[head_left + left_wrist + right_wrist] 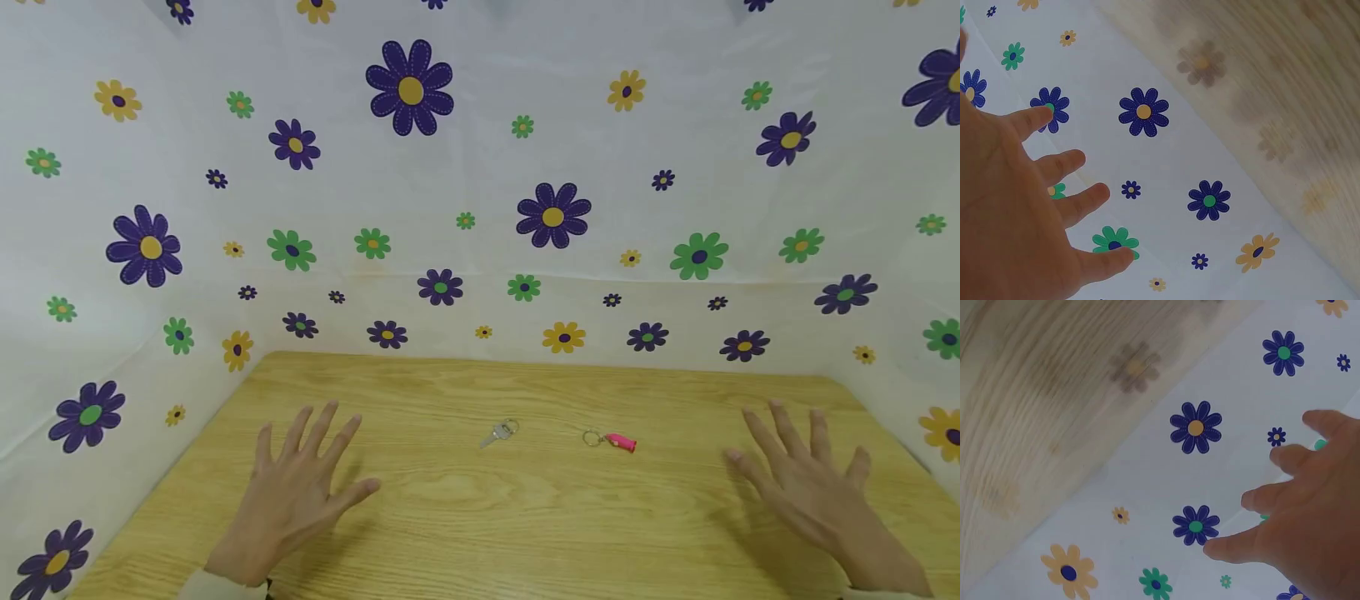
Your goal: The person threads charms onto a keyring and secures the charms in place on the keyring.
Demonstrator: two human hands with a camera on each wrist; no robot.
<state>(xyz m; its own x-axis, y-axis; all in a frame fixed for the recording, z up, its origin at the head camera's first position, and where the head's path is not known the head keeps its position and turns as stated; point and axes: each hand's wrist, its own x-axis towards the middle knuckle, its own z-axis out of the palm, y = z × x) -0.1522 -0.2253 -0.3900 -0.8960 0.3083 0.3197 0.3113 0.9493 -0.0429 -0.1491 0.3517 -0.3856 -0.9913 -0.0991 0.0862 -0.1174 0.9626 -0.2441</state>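
A silver key (498,433) on a small ring lies near the middle of the wooden table. To its right is a pink whistle-like trinket (621,442) attached to a metal split ring (592,438). My left hand (300,492), fingers spread, is over the table's left part, to the left of the key. Over the right part is my right hand (810,483), its fingers likewise spread, to the right of the pink trinket. Neither hand holds anything. Both wrist views show the spread fingers against flowered cloth, with the key and trinket out of sight there.
The wooden table (450,533) has a pale grained top. White cloth (480,167) printed with purple, green and yellow flowers rises behind it and along the left and right sides like walls. Light sleeve cuffs (217,586) show at the bottom of the head view.
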